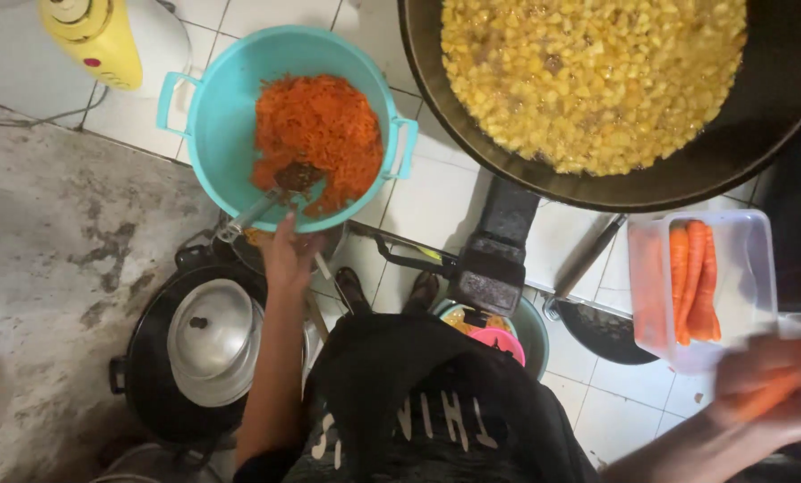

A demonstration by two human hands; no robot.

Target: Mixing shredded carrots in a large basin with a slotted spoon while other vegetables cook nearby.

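Observation:
My left hand [289, 255] grips the handle of a metal ladle [271, 197]. Its bowl rests in a heap of grated carrot [320, 130] inside a teal two-handled basin [213, 116] on the tiled floor. My right hand [776, 385] is blurred at the lower right and holds a whole orange carrot [772, 394]. It is just below a clear plastic container [732, 233] that holds several whole carrots [694, 282].
A large black wok [758, 116] full of diced yellow food sits on a black burner stand [494, 259] at the top right. A black pot with a metal lid [213, 340] stands by my left arm. A yellow appliance [96, 36] is at the top left. A pink bowl [501, 342] lies near my feet.

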